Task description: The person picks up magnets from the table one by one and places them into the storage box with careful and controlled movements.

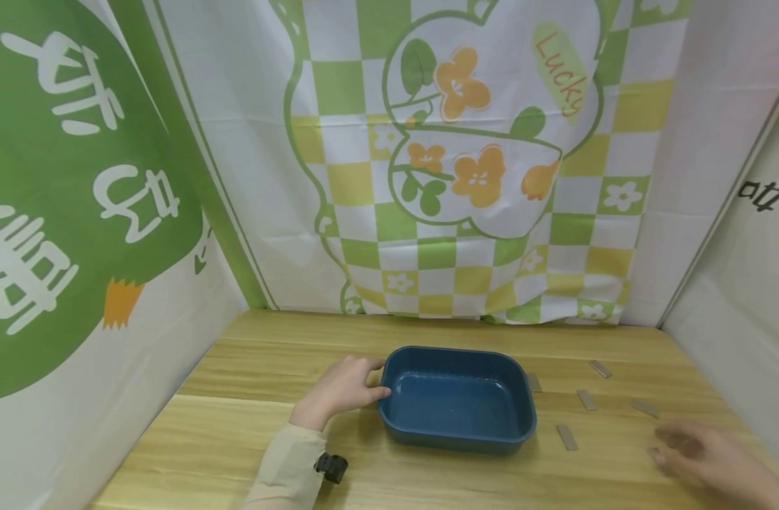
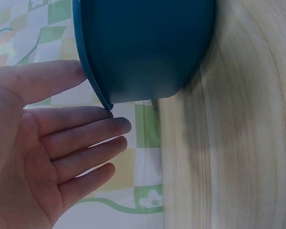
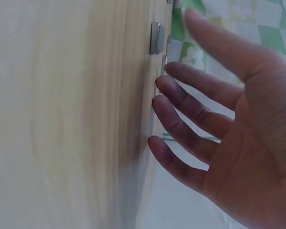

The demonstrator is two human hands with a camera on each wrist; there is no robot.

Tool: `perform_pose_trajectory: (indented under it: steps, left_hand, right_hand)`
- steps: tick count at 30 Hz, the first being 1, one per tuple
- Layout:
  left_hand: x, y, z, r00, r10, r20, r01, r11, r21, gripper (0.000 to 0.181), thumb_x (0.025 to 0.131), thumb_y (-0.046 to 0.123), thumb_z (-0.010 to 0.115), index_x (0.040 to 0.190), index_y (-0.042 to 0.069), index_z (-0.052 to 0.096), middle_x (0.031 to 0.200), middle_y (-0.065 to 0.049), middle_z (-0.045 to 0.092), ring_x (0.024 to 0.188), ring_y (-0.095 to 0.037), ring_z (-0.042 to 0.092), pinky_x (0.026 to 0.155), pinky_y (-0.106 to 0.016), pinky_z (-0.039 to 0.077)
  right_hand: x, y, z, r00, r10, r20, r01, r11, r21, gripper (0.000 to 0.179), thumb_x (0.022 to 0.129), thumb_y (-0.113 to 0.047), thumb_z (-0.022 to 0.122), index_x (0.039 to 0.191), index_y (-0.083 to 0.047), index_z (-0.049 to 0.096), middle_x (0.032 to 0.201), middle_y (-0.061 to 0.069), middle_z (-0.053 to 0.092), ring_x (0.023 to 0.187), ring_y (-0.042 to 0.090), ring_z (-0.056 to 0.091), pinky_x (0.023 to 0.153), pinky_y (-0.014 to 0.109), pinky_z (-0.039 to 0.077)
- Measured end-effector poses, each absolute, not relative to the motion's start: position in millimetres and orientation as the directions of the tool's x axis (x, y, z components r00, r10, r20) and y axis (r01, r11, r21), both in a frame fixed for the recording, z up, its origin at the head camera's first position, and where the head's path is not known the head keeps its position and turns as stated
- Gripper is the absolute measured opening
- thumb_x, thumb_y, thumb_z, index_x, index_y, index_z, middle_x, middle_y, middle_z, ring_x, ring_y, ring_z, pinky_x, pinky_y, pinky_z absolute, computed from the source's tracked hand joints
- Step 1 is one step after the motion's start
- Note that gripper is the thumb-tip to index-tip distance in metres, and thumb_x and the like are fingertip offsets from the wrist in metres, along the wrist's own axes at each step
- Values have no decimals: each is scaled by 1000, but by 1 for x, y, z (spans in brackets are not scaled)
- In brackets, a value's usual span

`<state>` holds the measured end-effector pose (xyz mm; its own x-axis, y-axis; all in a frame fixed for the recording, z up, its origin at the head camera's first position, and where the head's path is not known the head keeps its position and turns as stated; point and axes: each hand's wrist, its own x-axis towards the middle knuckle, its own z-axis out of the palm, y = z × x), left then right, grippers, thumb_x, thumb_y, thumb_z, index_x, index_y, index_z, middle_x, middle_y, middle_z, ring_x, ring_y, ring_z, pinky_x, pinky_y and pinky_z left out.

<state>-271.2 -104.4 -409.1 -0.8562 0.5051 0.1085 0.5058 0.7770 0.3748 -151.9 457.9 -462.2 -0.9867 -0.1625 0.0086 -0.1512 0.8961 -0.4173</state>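
Note:
A dark blue rectangular bin point(image 1: 456, 443) with rounded corners stands upright on the wooden table. At its left end, my left hand point(image 1: 341, 388) touches the rim with thumb and index finger; the other fingers stay straight, apart from the wall in the left wrist view. On the right, my right hand point(image 1: 702, 453), blurred, hovers low with loosely bent fingers and nothing in them. Nearest to it lies a small flat grey-brown rectangular piece point(image 1: 645, 407). Similar pieces lie between it and the bin: one nearer the front point(image 1: 566, 437), another mid-table point(image 1: 586, 400).
Farther back lies another piece point(image 1: 600, 368), and one point(image 1: 534, 382) sits close by the bin's right wall, partly hidden. Printed cloth point(image 1: 345, 276) hangs behind the table point(image 1: 236, 425), with more cloth at both sides. A small black device point(image 1: 331, 467) is on the left wrist.

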Motion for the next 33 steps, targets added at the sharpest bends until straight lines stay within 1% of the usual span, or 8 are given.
perform_pose_trajectory:
  steps: [5,8,14,20,26,33]
  left_hand:
    - [-271,-105,-409,-854,508,107,508,775,376,54,85,36,69,128,6,59,126,-12,62,114,-33,60,92,-49,50]
    - [-271,-105,-409,-853,511,111,512,774,372,53,86,36,69,128,5,59,126,-11,62,114,-32,60,92,-48,50]
    - [-270,-105,-408,-855,508,107,509,777,370,54,86,37,68,128,6,59,126,-11,62,114,-32,60,93,-48,50]
    - [-270,-106,-408,-855,507,109,508,777,372,54,86,37,68,128,5,60,126,-11,62,114,-32,60,93,-48,50]
    - [-269,-106,-407,-856,506,107,506,779,371,54,86,37,68,128,5,59,127,-11,62,114,-31,60,93,-47,50]
    - [-270,-106,-408,-854,508,111,511,780,361,53,86,37,68,127,5,60,125,-11,63,112,-31,61,91,-46,51]
  right_hand:
    - [-152,460,-464,-984,-177,-2,-158,883,-442,48,86,-35,68,116,2,60,112,22,65,88,32,65,66,45,55]
    - [-152,460,-466,-985,-174,-12,-152,889,-432,50,84,-37,70,115,1,60,112,21,65,90,34,65,68,45,55]
    - [-153,461,-466,-986,-159,-46,-123,890,-439,47,85,-37,69,114,0,60,110,16,66,86,28,65,68,46,55]
    - [-155,461,-464,-984,-130,-121,-58,881,-470,45,87,-38,66,111,-1,60,105,13,66,92,30,62,69,48,53]
    - [-157,460,-461,-979,-99,-178,-5,885,-466,44,88,-40,64,108,-1,62,103,11,67,91,29,62,68,46,53]
    - [-158,459,-461,-973,-62,-221,54,874,-483,44,88,-42,64,108,-2,65,101,7,67,91,23,61,68,44,53]
